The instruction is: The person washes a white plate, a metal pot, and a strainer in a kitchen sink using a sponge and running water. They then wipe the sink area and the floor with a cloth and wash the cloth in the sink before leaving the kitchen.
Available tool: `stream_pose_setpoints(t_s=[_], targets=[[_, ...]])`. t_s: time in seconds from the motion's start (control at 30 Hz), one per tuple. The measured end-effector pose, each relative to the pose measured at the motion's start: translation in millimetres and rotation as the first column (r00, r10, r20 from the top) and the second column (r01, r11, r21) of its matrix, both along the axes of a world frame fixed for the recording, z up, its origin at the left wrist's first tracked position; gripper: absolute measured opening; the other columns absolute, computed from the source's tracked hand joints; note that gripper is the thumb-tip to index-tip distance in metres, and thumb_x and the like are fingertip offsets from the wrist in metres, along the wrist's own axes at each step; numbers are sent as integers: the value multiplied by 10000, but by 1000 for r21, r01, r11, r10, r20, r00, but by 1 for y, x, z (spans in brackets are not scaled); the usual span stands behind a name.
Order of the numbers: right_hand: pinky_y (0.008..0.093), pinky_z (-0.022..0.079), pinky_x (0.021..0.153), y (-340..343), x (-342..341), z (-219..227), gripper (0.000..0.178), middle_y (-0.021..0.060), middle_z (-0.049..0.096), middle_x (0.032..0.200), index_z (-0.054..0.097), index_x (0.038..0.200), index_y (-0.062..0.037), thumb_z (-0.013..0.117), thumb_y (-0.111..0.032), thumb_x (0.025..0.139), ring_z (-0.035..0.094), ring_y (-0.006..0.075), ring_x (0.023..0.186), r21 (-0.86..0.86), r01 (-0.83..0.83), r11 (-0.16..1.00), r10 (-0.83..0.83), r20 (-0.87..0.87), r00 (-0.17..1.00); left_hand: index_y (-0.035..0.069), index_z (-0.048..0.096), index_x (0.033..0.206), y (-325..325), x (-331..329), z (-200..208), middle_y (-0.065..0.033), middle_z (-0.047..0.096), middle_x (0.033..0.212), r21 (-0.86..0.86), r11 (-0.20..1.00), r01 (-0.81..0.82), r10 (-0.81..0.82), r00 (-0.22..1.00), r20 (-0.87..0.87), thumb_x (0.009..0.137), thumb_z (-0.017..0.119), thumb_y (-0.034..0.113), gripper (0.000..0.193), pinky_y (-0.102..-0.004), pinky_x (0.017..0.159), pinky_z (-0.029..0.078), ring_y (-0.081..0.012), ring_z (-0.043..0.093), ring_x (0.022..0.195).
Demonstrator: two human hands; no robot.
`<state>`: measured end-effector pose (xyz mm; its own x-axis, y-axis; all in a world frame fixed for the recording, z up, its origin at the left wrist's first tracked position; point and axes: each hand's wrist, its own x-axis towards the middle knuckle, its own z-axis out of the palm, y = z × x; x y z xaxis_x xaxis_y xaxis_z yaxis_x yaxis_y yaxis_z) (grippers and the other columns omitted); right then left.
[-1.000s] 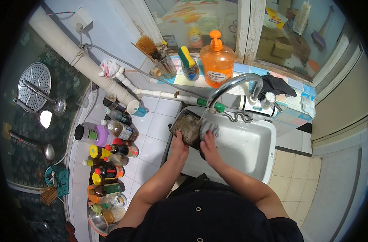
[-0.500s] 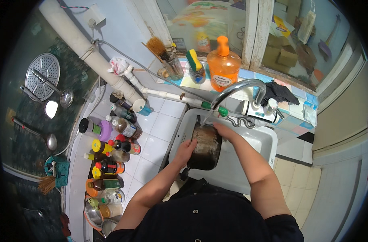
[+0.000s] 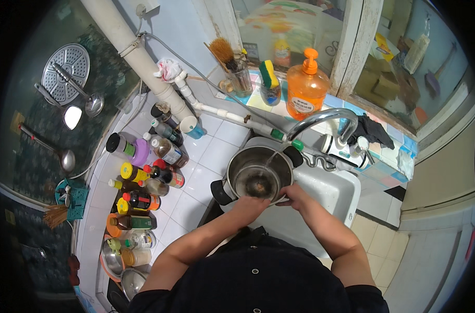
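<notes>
A steel pot point(image 3: 243, 175) with two black side handles is over the sink point(image 3: 331, 208), its open top facing up toward me. Its inside bottom bears a dark brown patch. From the curved faucet point(image 3: 321, 116), a thin stream of water falls into it. My left hand point(image 3: 252, 208) is closed on the pot's near rim, its fingertips partly hidden. Beside it, my right hand point(image 3: 294, 198) grips the rim at the near right, thumb and fingers pinched round the edge. Neither hand is on the black handles.
On the tiled ledge behind stand an orange pump bottle point(image 3: 307, 86), a yellow-green sponge point(image 3: 269, 74) in a glass and a brush point(image 3: 224, 52) in another. A black cloth point(image 3: 372, 128) lies beside the faucet. Several sauce bottles point(image 3: 167, 151) crowd the left counter. Ladles point(image 3: 94, 104) hang on the wall.
The pot has turned from showing its scorched outside to lying mouth up under the water. Both hands have shifted to its near rim. The whole view has moved slightly.
</notes>
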<state>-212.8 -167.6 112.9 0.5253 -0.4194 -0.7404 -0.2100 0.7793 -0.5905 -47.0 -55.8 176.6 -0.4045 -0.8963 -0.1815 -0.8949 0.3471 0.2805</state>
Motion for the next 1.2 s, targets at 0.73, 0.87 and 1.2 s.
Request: stream_pose_setpoints(t_s=[0.73,0.87,1.2], targets=[[270,417,851,17,8,12,746,108,513,1186,319,1361,-112,462,96,659,510,210,1050,-467,226,855,-174,153,973,69,564,1101,-37,52,-38,-123,557,1115,363,931,-36,-163,850,501,752,553,150,358,-419,915,380,-252,541,1040],[340,515,577,2,-8,15,640,68,579,936,412,1243,-125,455,92,642,588,208,768,-328,280,902,-259,106,960,14,429,1249,-4,51,4,-161,504,1179,-445,862,-244,358,914,191,764,610,206,552,-413,930,380,-276,508,1066],[288,473,639,-33,-5,-12,547,76,568,979,447,1190,-66,489,57,659,571,201,827,-354,-20,935,83,163,983,-73,418,1178,32,44,-3,-177,572,1022,944,308,-120,928,-179,-326,833,507,150,420,-355,581,535,-248,634,659]])
